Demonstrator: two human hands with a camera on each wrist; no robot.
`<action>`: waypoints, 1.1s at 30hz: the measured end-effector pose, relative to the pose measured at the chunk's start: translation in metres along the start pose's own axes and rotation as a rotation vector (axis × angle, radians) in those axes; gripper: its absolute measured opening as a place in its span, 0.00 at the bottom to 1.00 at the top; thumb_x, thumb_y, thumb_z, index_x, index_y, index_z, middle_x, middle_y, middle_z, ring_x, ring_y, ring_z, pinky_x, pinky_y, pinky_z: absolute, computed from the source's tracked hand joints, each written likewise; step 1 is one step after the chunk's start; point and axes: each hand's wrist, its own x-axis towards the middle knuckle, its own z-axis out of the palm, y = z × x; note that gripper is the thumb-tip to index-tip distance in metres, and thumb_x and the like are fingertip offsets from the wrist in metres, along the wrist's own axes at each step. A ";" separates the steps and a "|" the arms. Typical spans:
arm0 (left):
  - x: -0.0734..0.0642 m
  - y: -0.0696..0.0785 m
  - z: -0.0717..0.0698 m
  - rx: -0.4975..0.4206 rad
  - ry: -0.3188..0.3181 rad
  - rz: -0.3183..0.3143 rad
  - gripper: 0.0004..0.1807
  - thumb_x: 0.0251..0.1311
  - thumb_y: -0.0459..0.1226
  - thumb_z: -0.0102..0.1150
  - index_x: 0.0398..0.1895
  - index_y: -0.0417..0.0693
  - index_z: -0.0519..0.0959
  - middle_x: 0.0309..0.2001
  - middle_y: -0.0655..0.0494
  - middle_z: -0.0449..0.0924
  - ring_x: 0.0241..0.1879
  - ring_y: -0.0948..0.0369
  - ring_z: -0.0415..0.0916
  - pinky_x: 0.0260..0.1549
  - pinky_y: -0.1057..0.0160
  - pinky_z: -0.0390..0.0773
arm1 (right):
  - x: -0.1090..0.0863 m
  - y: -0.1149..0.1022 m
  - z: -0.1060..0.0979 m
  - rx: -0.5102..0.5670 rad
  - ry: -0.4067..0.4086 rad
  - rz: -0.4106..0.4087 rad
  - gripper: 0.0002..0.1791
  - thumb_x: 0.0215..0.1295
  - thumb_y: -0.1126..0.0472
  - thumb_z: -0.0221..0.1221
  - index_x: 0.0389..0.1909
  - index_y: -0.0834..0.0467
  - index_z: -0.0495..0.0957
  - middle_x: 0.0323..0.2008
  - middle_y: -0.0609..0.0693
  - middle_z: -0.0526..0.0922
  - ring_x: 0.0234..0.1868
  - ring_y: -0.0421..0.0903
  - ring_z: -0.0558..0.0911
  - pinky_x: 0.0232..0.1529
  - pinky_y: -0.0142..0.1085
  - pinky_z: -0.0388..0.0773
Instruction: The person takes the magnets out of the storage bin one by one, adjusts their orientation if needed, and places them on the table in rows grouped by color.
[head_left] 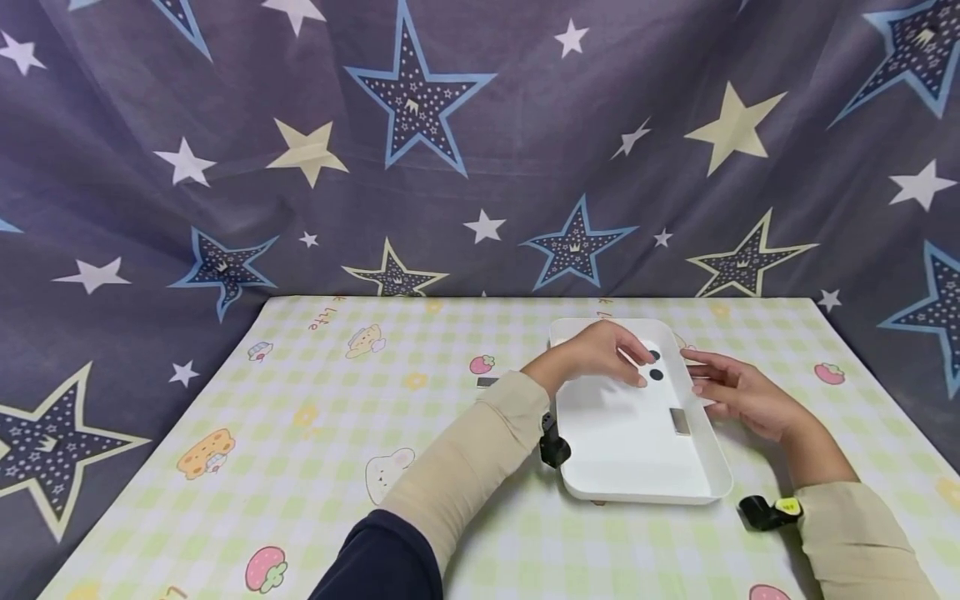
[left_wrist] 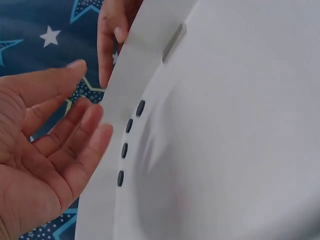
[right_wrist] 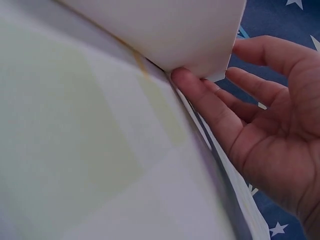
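A white rectangular tray (head_left: 626, 458) lies on the table. Over its far half is my left hand (head_left: 603, 354), its fingers loosely bent with nothing between them, close to the small black discs (head_left: 656, 375). In the left wrist view, several of these discs (left_wrist: 124, 150) line up along the tray's wall, apart from the left hand (left_wrist: 55, 145). A small silver rectangular piece (head_left: 680, 422) lies by the right wall inside the tray. My right hand (head_left: 742, 392) touches the outside of that wall with extended fingers; the right wrist view shows this hand (right_wrist: 270, 115) at the wall's lower edge.
Left of the tray, a small grey flat piece (head_left: 487, 382) lies on the checked tablecloth (head_left: 315, 433), next to the left sleeve. A dark star-patterned curtain (head_left: 480, 192) hangs behind the table's far edge. Black wrist cameras sit near the tray on both sides.
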 end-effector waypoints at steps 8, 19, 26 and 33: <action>0.012 0.002 0.016 0.115 -0.043 -0.018 0.18 0.47 0.28 0.74 0.44 0.37 0.85 0.44 0.46 0.85 0.40 0.63 0.81 0.31 0.74 0.79 | 0.000 0.004 -0.002 0.044 -0.029 -0.046 0.30 0.72 0.69 0.53 0.73 0.57 0.59 0.53 0.44 0.75 0.50 0.39 0.80 0.43 0.39 0.83; 0.022 -0.006 0.039 0.215 -0.104 -0.038 0.20 0.44 0.30 0.77 0.44 0.41 0.85 0.36 0.56 0.84 0.32 0.71 0.77 0.32 0.76 0.78 | 0.000 0.004 -0.003 0.055 -0.049 -0.065 0.30 0.72 0.70 0.52 0.73 0.58 0.59 0.54 0.44 0.75 0.50 0.39 0.80 0.43 0.39 0.83; 0.025 -0.010 0.052 0.389 -0.123 0.031 0.22 0.44 0.35 0.79 0.45 0.44 0.85 0.34 0.62 0.83 0.33 0.74 0.74 0.35 0.83 0.71 | 0.000 0.004 -0.004 0.063 -0.058 -0.071 0.29 0.72 0.70 0.52 0.72 0.56 0.62 0.54 0.44 0.75 0.51 0.37 0.79 0.43 0.38 0.83; 0.024 -0.011 0.059 0.531 -0.118 0.067 0.22 0.43 0.41 0.80 0.44 0.47 0.87 0.25 0.65 0.78 0.25 0.74 0.68 0.28 0.82 0.68 | -0.001 0.005 -0.004 0.051 -0.057 -0.062 0.30 0.72 0.70 0.52 0.73 0.56 0.60 0.54 0.43 0.75 0.51 0.38 0.80 0.44 0.38 0.82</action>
